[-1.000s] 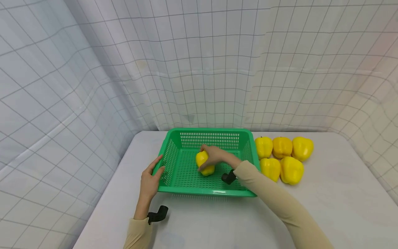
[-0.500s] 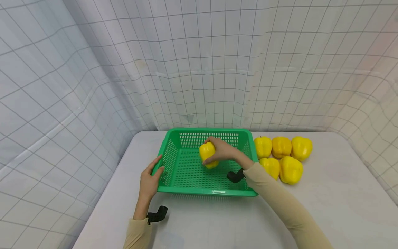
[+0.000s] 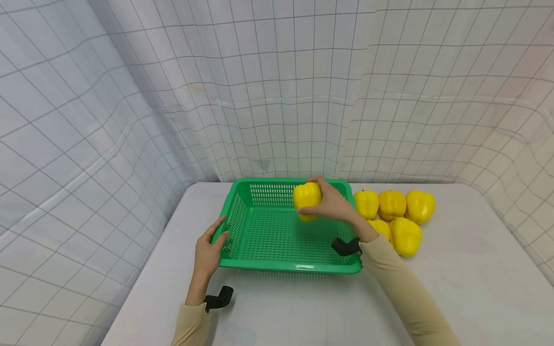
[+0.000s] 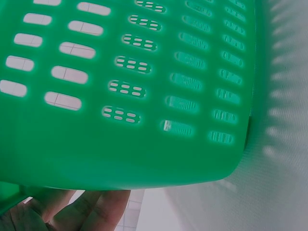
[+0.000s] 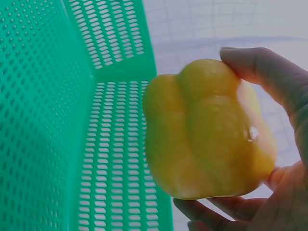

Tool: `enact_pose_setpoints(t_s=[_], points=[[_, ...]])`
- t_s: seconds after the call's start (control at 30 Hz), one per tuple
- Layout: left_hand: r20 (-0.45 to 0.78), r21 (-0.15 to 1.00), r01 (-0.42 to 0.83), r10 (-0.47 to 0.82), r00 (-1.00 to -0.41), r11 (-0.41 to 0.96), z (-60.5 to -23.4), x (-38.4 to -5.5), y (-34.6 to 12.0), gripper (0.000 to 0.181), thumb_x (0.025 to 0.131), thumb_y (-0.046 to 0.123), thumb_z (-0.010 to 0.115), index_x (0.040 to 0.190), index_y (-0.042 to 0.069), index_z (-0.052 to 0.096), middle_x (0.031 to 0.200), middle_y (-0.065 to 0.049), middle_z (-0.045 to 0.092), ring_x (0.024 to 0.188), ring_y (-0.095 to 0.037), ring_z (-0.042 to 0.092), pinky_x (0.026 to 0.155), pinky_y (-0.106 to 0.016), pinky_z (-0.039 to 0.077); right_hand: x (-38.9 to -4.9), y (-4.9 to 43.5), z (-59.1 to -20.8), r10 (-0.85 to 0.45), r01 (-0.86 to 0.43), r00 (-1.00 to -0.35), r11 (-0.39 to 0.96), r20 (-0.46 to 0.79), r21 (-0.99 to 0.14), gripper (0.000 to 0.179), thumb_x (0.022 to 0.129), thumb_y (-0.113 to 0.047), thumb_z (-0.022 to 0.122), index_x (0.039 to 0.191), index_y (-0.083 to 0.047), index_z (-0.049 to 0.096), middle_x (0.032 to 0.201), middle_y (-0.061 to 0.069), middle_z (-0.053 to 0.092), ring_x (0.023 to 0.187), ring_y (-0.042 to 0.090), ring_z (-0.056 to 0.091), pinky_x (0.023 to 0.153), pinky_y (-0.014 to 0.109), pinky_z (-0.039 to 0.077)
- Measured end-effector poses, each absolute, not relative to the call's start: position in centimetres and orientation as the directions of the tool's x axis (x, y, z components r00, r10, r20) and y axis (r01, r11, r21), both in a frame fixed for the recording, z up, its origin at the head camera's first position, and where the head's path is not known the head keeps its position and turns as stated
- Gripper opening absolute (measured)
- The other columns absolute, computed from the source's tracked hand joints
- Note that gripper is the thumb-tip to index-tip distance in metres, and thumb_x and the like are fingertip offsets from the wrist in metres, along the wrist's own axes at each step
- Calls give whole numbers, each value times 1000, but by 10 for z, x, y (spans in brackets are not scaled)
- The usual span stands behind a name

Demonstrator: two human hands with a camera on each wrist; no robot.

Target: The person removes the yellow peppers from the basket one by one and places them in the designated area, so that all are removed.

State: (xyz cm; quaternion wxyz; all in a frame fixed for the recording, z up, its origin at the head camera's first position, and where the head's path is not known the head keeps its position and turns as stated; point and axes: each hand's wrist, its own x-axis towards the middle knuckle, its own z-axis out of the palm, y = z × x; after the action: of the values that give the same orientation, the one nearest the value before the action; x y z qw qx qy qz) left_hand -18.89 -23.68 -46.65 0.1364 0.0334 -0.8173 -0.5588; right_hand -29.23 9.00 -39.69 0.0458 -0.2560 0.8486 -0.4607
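Observation:
A yellow bell pepper (image 3: 307, 196) is gripped in my right hand (image 3: 332, 201), above the right half of the green plastic basket (image 3: 290, 266). In the right wrist view, thumb and fingers wrap the lobed bell pepper (image 5: 207, 130), and the basket's slotted wall (image 5: 115, 154) stands beside it. My left hand (image 3: 207, 252) holds the basket's left rim, thumb on the inner side and fingers along the outside. The left wrist view shows the basket's outer wall (image 4: 125, 154) close up, with the left hand's fingers (image 4: 103, 211) under its edge.
Several more yellow bell peppers (image 3: 406, 236) lie in two rows on the white table (image 3: 467, 269), just right of the basket. The right forearm partly covers one of them. A white grid-patterned curtain (image 3: 294, 96) hangs behind and at both sides.
My right hand has lifted the bell pepper from the middle of the basket and carried it up and to the right. The left hand and basket have barely moved.

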Motion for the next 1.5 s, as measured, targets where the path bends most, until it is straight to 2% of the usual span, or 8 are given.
enact_pose_setpoints(t_s=[0.33, 0.53, 0.7, 0.87, 1.0, 1.17, 1.37, 1.5], points=[[174, 927, 91, -200, -964, 365, -466, -189, -237, 45, 98, 15, 54, 142, 11, 46, 145, -15, 38, 131, -32, 36, 99, -51, 34, -278, 138, -391, -275, -304, -941, 433, 196, -849, 83, 78, -37, 78, 139, -16, 27, 134, 18, 40, 99, 34, 54, 73, 44, 50], [179, 927, 94, -207, -962, 364, -465, -188, -237, 44, 98, 16, 54, 141, 13, 48, 144, -14, 40, 130, -31, 38, 98, -51, 35, -270, 165, -395, -191, -279, -957, 410, 217, -868, 82, 81, -37, 75, 141, -15, 24, 133, 20, 38, 101, 35, 50, 74, 44, 48], [185, 924, 100, -203, -962, 368, -466, -188, -237, 43, 98, 16, 55, 140, 12, 49, 144, -14, 41, 130, -31, 38, 98, -51, 35, -262, 187, -397, -121, -256, -967, 413, 226, -874, 81, 82, -36, 74, 143, -16, 24, 128, 20, 39, 96, 34, 47, 65, 40, 49], [184, 923, 98, -203, -962, 371, -465, -188, -237, 44, 98, 17, 55, 140, 13, 49, 144, -13, 41, 130, -31, 38, 100, -51, 34, -253, 210, -401, -55, -232, -972, 398, 229, -888, 81, 83, -31, 74, 145, -16, 25, 134, 18, 33, 96, 32, 44, 61, 41, 53], [162, 928, 79, -204, -965, 365, -457, -185, -234, 44, 98, 15, 54, 141, 10, 47, 144, -15, 39, 131, -32, 36, 100, -51, 33, -248, 229, -406, 17, -234, -962, 455, 272, -859, 78, 84, -30, 73, 146, -16, 28, 136, 17, 31, 99, 28, 40, 70, 37, 48], [147, 927, 62, -206, -967, 371, -438, -176, -225, 44, 97, 9, 52, 141, 3, 45, 144, -20, 38, 131, -35, 35, 100, -53, 33, -242, 253, -414, 67, -244, -945, 504, 320, -828, 76, 85, -25, 72, 147, -13, 29, 136, 18, 28, 99, 24, 36, 72, 35, 40], [172, 926, 87, -204, -964, 367, -463, -188, -237, 44, 97, 16, 55, 141, 12, 48, 144, -13, 40, 131, -30, 36, 100, -51, 34, -234, 278, -423, 84, -235, -944, 509, 320, -828, 75, 86, -22, 70, 149, -20, 29, 136, 20, 25, 94, 24, 36, 68, 20, 41], [181, 926, 96, -204, -962, 366, -466, -189, -237, 44, 97, 17, 55, 141, 13, 48, 144, -13, 40, 131, -30, 37, 99, -51, 35, -229, 294, -430, 100, -210, -949, 513, 301, -833, 77, 87, -21, 70, 150, -20, 27, 135, 20, 24, 93, 24, 36, 65, 15, 42]])
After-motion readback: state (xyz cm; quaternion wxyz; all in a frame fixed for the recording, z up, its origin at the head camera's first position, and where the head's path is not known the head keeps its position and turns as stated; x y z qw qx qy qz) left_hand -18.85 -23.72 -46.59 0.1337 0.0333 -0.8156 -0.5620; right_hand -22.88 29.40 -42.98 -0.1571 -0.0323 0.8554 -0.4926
